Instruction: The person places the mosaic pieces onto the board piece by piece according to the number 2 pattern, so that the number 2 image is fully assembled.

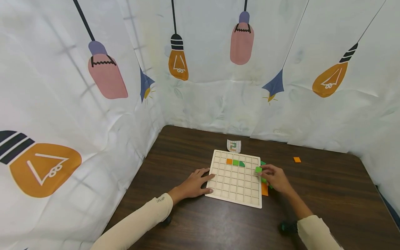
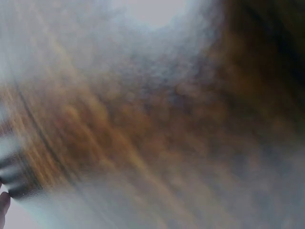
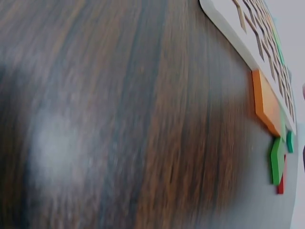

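Observation:
A pale wooden grid board [image 1: 235,184] lies on the dark table. In its upper rows sit an orange square tile [image 1: 229,161], a green square tile [image 1: 235,162] and a darker green tile with a curved edge [image 1: 242,164], side by side. My left hand [image 1: 194,183] rests along the board's left edge, fingers spread, fingertips over the rim. Over the right edge my right hand [image 1: 276,177] pinches another green square tile [image 1: 258,169] between thumb and fingers. The left wrist view shows mostly blurred table, with fingertips [image 2: 4,202] at its lower left.
Along the board's right edge lie an orange tile [image 1: 264,189] and green tiles, partly hidden by my right hand; a red tile [image 3: 281,179] shows there too. A small patterned card [image 1: 234,146] lies behind the board. Another orange tile [image 1: 297,159] sits farther right.

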`<state>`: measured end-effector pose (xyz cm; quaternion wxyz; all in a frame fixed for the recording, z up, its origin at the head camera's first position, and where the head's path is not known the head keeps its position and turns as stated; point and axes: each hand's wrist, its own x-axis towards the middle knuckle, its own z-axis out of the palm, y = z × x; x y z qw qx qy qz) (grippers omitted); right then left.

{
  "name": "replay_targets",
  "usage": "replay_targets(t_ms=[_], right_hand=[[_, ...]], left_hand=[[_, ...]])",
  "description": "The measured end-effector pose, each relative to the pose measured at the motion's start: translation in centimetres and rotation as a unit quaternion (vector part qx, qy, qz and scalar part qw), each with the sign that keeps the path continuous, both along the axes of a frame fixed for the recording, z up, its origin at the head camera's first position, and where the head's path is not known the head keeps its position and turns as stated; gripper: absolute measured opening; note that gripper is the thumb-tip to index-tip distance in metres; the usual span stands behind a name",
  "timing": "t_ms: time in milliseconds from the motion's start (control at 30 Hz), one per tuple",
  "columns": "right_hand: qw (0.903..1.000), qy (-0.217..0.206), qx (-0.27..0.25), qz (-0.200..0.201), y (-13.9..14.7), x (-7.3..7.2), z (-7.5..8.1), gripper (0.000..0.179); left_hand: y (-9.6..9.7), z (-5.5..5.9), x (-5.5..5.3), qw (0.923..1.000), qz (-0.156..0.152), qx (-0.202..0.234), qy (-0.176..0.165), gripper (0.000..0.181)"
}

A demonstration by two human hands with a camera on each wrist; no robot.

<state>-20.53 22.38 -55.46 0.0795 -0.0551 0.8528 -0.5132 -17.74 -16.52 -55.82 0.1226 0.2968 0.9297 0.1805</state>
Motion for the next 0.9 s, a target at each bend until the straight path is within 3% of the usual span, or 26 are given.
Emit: replay_targets(t_ms=[500,567,733,900], right_hand=[[0.9996,-0.005,-0.015,0.024,-2.4,-0.3,-0.2,0.036],[0.9994,-0.007,-0.02,0.029,-2.9,0.0,0.6,0.036],[0.9993,-0.014,-0.015,0.033,-3.5,-0.1,0.6,0.036],[0.9992,-0.032,-0.014,0.022,-3.9,-0.6,-0.2,0.036]], left_hand=[[0.0,0.1,0.0,1.0,0.003,-0.005,-0.003,0.068],[0.0,0.1,0.0,1.0,0.003,-0.003,-0.003,0.068],[0.0,0.0,0.0,1.0,0.003,-0.001,-0.003,0.068],[0.0,0.0,0.1,1.0,0.003,-0.002,-0.001,0.068]])
